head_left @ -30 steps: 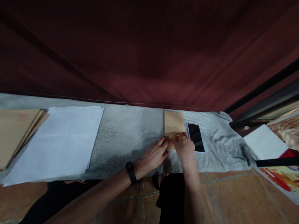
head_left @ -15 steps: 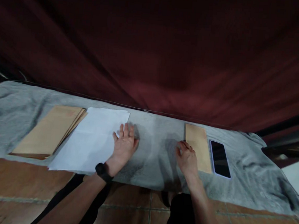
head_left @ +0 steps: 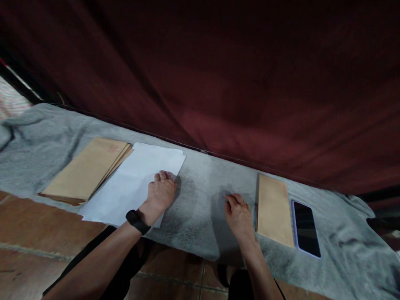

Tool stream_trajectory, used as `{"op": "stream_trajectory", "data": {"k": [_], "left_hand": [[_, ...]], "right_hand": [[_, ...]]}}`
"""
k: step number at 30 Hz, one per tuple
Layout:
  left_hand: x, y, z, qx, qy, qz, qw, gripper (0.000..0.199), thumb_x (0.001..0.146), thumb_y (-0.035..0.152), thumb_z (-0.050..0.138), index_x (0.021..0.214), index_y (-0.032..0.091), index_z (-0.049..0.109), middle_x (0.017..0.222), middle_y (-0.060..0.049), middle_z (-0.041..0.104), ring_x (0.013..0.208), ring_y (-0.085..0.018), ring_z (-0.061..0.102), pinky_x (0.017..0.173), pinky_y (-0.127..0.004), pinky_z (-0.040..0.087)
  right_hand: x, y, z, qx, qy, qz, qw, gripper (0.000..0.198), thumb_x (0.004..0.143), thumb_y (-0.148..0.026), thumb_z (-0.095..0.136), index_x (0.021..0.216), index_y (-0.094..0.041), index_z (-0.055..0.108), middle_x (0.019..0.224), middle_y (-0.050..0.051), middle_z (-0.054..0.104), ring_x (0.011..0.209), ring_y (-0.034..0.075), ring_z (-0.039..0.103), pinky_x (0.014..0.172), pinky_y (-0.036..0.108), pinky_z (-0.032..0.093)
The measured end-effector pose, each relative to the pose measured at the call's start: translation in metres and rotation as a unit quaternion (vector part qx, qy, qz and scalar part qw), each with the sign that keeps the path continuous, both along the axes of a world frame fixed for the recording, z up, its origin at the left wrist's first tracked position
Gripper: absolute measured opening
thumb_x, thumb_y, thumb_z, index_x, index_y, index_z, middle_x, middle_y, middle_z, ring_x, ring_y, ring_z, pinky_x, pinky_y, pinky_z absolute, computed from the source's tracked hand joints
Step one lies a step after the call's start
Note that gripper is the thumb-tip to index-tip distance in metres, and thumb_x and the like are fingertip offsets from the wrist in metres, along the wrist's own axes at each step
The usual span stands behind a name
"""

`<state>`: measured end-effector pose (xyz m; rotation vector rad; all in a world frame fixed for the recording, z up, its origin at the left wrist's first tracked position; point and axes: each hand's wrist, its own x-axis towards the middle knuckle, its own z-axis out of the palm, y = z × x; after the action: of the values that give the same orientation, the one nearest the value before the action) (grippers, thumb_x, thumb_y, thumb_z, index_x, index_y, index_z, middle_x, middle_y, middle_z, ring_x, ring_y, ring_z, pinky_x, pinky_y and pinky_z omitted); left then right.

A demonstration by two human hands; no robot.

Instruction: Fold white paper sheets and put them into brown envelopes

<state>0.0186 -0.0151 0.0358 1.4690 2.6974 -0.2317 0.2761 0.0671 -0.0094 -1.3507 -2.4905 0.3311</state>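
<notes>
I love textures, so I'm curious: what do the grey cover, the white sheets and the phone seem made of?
Grey cover: probably plush fabric, matte, judging by its soft folds and mottled nap.
White sheets: likely plain paper, matte, from their thin, flat look and overlapping corners.
Phone: smooth, dark front, apparently glass; pale purple rim, perhaps plastic.

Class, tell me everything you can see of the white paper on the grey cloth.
The white paper looks plain and thin, with a faint crease. Misaligned edges at the far right corner show more than one sheet. It lies flat on the grey cloth, its near left corner reaching the cloth's front edge. Brown envelopes lie along its left side, very close or touching. The left grip is over its right side; whether it presses down is hard to tell.
</notes>
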Motion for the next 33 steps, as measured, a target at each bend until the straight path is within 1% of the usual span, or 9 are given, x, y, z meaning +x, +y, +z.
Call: {"op": "stream_trajectory", "data": {"k": [5, 10, 13, 16, 19, 23, 25, 28, 33], "left_hand": [[-0.002, -0.003, 0.003, 0.008, -0.019, -0.006, 1.0, 0.043, 0.102, 0.022, 0.039, 0.129, -0.002, 0.062, 0.128, -0.031, 0.063, 0.117, -0.036, 0.065, 0.081, -0.041, 0.058], [-0.006, -0.005, 0.01, 0.03, -0.018, -0.018, 0.999, 0.039, 0.096, 0.006, 0.034, 0.107, 0.004, 0.071, 0.098, -0.024, 0.071, 0.099, -0.034, 0.072, 0.078, -0.042, 0.057], [-0.001, -0.004, 0.02, 0.053, -0.011, -0.011, 0.998, 0.038, 0.099, 0.01, 0.033, 0.11, 0.007, 0.069, 0.097, -0.021, 0.071, 0.097, -0.033, 0.073, 0.076, -0.04, 0.056], [0.019, -0.001, 0.03, 0.058, -0.028, -0.028, 0.998, 0.035, 0.102, 0.014, 0.035, 0.117, 0.009, 0.065, 0.102, -0.017, 0.072, 0.095, -0.03, 0.073, 0.075, -0.037, 0.056], [0.056, 0.001, 0.035, 0.052, -0.06, -0.083, 0.993, 0.034, 0.102, 0.013, 0.035, 0.121, 0.012, 0.064, 0.104, -0.015, 0.072, 0.095, -0.028, 0.073, 0.075, -0.035, 0.056], [0.11, 0.002, 0.031, 0.051, -0.102, -0.166, 0.98, 0.034, 0.099, 0.009, 0.04, 0.12, 0.016, 0.066, 0.106, -0.013, 0.071, 0.092, -0.025, 0.073, 0.073, -0.034, 0.058], [0.131, 0.003, 0.027, 0.062, -0.127, -0.216, 0.966, 0.035, 0.098, 0.008, 0.043, 0.125, 0.014, 0.064, 0.108, -0.015, 0.07, 0.092, -0.024, 0.073, 0.073, -0.034, 0.058], [0.146, 0.006, 0.023, 0.083, -0.161, -0.254, 0.95, 0.031, 0.101, 0.014, 0.047, 0.128, 0.015, 0.064, 0.109, -0.014, 0.072, 0.094, -0.023, 0.074, 0.075, -0.032, 0.057], [0.125, 0.012, 0.016, 0.137, -0.186, -0.229, 0.946, 0.025, 0.104, 0.033, 0.05, 0.112, 0.02, 0.069, 0.114, -0.01, 0.073, 0.108, -0.025, 0.07, 0.092, -0.036, 0.056]], "right_hand": [[0.002, 0.001, -0.001, 0.011, -0.008, 0.011, 1.0, 0.029, 0.099, -0.017, 0.051, 0.12, -0.022, 0.072, 0.127, 0.01, 0.071, 0.112, 0.024, 0.067, 0.096, 0.037, 0.048], [0.003, 0.001, 0.0, 0.002, -0.013, 0.013, 1.0, 0.031, 0.098, -0.017, 0.052, 0.121, -0.023, 0.072, 0.127, 0.011, 0.071, 0.11, 0.024, 0.067, 0.097, 0.039, 0.05], [0.002, 0.003, 0.003, -0.013, -0.003, 0.005, 1.0, 0.03, 0.097, -0.017, 0.053, 0.12, -0.023, 0.073, 0.126, 0.011, 0.071, 0.109, 0.024, 0.069, 0.099, 0.039, 0.051], [-0.001, 0.005, 0.007, -0.056, 0.067, -0.006, 0.996, 0.03, 0.098, -0.02, 0.052, 0.119, -0.022, 0.073, 0.123, 0.011, 0.073, 0.109, 0.024, 0.07, 0.1, 0.038, 0.052], [-0.007, 0.006, 0.009, -0.155, 0.204, -0.024, 0.966, 0.03, 0.1, -0.031, 0.05, 0.116, -0.021, 0.074, 0.117, 0.011, 0.076, 0.102, 0.025, 0.073, 0.093, 0.037, 0.056], [-0.016, 0.006, 0.008, -0.355, 0.38, -0.066, 0.851, 0.04, 0.096, -0.051, 0.052, 0.106, -0.019, 0.074, 0.096, 0.011, 0.078, 0.082, 0.026, 0.074, 0.07, 0.036, 0.059], [-0.018, 0.007, 0.008, -0.403, 0.427, -0.071, 0.806, 0.036, 0.089, -0.052, 0.059, 0.097, -0.019, 0.073, 0.088, 0.009, 0.077, 0.077, 0.024, 0.072, 0.066, 0.034, 0.058], [-0.015, 0.012, 0.008, -0.393, 0.452, -0.062, 0.798, 0.029, 0.076, -0.046, 0.067, 0.088, -0.021, 0.071, 0.081, 0.004, 0.074, 0.075, 0.022, 0.067, 0.069, 0.032, 0.054], [-0.001, 0.03, 0.003, -0.314, 0.439, -0.101, 0.836, 0.029, 0.071, -0.043, 0.062, 0.084, -0.019, 0.07, 0.077, 0.001, 0.07, 0.07, 0.018, 0.059, 0.066, 0.029, 0.047]]}}
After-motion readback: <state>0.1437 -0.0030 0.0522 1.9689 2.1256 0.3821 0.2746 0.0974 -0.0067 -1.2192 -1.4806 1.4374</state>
